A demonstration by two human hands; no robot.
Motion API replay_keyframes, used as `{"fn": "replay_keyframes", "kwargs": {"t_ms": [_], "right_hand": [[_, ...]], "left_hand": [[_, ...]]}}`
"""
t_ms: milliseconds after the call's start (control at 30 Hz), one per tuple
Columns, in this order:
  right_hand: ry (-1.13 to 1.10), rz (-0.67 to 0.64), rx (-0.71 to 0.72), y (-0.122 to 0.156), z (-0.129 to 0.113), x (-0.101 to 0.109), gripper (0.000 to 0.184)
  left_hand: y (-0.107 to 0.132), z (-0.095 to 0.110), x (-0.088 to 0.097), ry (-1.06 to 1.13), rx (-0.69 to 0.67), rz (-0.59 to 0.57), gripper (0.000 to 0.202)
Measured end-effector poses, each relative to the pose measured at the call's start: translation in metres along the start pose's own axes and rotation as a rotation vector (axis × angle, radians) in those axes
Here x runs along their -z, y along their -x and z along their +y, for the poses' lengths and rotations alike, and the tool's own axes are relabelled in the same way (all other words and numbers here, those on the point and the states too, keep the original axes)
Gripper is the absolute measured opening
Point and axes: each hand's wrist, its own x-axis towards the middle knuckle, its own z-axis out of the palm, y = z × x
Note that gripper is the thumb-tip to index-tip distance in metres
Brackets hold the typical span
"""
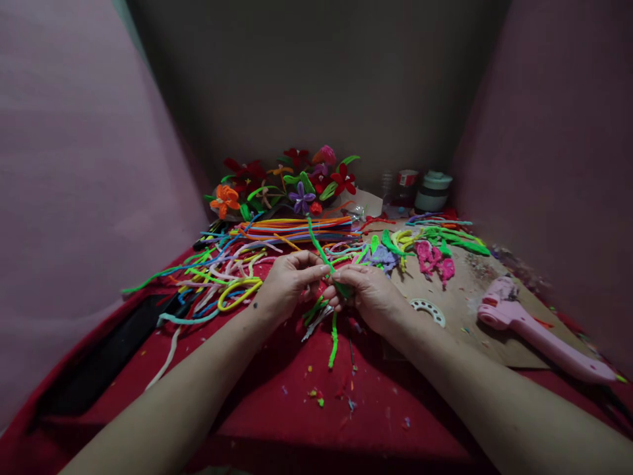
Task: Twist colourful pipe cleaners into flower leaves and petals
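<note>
Both hands meet over the middle of the red-covered table. My left hand (295,278) pinches a green pipe cleaner (319,245) between thumb and fingers, and its free end sticks up and away from me. Close beside it, my right hand (364,288) is closed on the lower, thicker green part of the same pipe cleaner. The fingers partly hide how that part is bent or wound. Below the hands, a short bright green pipe cleaner piece (333,343) lies over the red cloth.
Loose colored pipe cleaners (237,264) spread to the left. Pipe-cleaner flowers (297,181) stand at the back. On the right, a cardboard sheet (475,336) bears a pink glue gun (539,330), a white ring-shaped piece (429,309) and pink shaped pieces (434,260). A lidded jar (434,191) stands behind.
</note>
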Motion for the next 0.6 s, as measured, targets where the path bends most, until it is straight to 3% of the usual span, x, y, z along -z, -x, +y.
{"fn": "replay_keyframes", "kwargs": {"t_ms": [267, 333, 500, 600], "right_hand": [[0.008, -0.011, 0.012, -0.001, -0.002, 0.001, 0.007], [-0.001, -0.023, 0.009, -0.001, -0.002, 0.002, 0.006], [-0.003, -0.075, -0.003, 0.001, -0.006, 0.002, 0.006], [-0.011, -0.130, -0.018, 0.002, -0.008, 0.001, 0.005]], "left_hand": [[-0.001, 0.000, 0.000, -0.043, -0.044, -0.044, 0.018], [-0.001, 0.001, 0.000, -0.186, -0.173, -0.007, 0.013], [0.000, 0.010, 0.006, -0.734, -0.661, 0.119, 0.006], [0.003, 0.020, 0.011, -0.958, -0.754, 0.071, 0.008]]}}
